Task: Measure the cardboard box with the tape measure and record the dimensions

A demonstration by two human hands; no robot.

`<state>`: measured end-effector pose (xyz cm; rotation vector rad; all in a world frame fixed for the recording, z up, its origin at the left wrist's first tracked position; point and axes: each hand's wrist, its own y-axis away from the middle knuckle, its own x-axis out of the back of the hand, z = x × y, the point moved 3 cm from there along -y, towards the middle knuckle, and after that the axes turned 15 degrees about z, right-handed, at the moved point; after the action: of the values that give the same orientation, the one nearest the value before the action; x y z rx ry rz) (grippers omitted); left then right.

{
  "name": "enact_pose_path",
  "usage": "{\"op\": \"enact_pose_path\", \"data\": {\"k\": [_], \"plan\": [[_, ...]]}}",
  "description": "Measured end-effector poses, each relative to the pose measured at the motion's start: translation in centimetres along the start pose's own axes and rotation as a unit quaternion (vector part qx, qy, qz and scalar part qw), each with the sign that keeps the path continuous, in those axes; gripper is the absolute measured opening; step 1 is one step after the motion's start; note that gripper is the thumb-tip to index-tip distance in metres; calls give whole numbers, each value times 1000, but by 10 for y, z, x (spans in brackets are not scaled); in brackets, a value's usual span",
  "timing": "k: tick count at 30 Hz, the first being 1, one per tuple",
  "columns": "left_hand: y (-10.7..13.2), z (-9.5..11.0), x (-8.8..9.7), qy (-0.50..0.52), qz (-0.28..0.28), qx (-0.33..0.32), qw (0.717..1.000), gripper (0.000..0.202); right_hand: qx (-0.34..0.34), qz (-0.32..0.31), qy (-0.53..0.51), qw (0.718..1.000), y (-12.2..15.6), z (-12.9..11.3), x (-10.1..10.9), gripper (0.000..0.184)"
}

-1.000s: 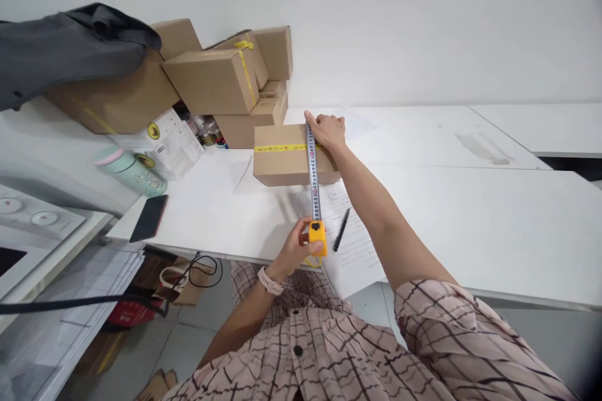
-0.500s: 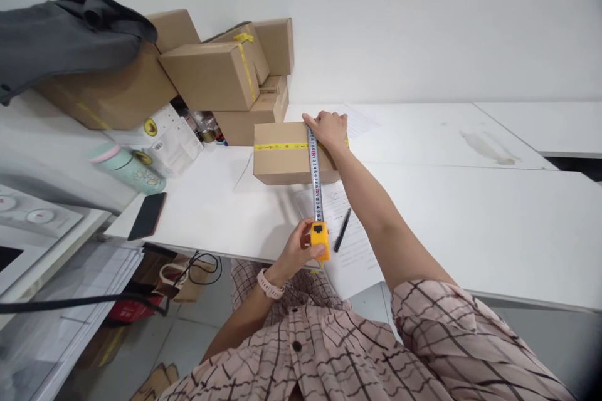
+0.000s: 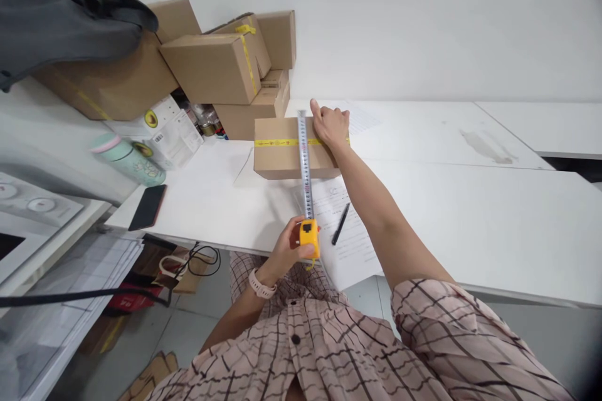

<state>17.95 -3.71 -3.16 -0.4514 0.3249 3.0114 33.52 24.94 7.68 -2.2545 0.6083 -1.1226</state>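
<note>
A small cardboard box (image 3: 277, 160) with a yellow tape strip lies on the white table in front of me. My left hand (image 3: 292, 244) grips the orange tape measure (image 3: 309, 240) at the table's front edge. Its pulled-out blade (image 3: 305, 166) runs across the box top, with the free end at the far edge. My right hand (image 3: 332, 126) is on the box's far right corner, fingers curled over it and thumb raised, apart from the blade. Beneath the tape measure and my right arm lie written sheets of paper (image 3: 348, 254) with a black pen (image 3: 340, 223) on them.
Larger cardboard boxes (image 3: 211, 69) are stacked at the back left, beside a grey garment (image 3: 70, 31). A mint bottle (image 3: 129, 160) lies near a dark phone (image 3: 147, 207) at the table's left end. A black cable (image 3: 84, 296) crosses the lower left.
My right thumb has lifted off the blade's end. The tape measure and blade have shifted left across the box, with my left hand still holding the case.
</note>
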Motion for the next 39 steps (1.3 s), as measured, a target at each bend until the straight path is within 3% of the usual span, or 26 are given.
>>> {"op": "enact_pose_path", "data": {"k": [3,7,13,17,21,24,27,29,33,34,37,39], "plan": [[20,4,19,7,35,-48,998,75,21,-8,0,1000,19,-7,18,70],[46,5,48,0,91,-78,993,75,39,-13,13,999,75,-15,46,69],[74,0,60,-156,63,-63,984,72,-6,-41,3,999,164,-24,72,57],[87,-2,53,-259,-1,-17,966,76,-91,11,-112,989,169,-20,99,61],[93,-4,44,-349,-67,-2,935,82,-145,74,-303,939,148,-9,133,59],[95,-6,39,-380,-88,2,921,83,-167,94,-353,916,149,-5,149,49],[93,-8,36,-370,-61,-3,927,92,-191,101,-347,912,179,-9,150,46],[89,-9,32,-348,-42,-16,937,102,-198,73,-339,917,210,-15,141,45],[72,-9,25,-345,-11,-77,935,102,-166,-93,-325,927,271,-24,113,41],[66,-8,25,-354,2,-93,931,99,-145,-106,-304,936,280,-22,109,40],[44,1,27,-395,29,-150,906,88,-78,-66,-174,980,287,1,102,42],[26,10,28,-440,26,-201,875,78,-59,-49,-65,995,282,23,97,41]]}}
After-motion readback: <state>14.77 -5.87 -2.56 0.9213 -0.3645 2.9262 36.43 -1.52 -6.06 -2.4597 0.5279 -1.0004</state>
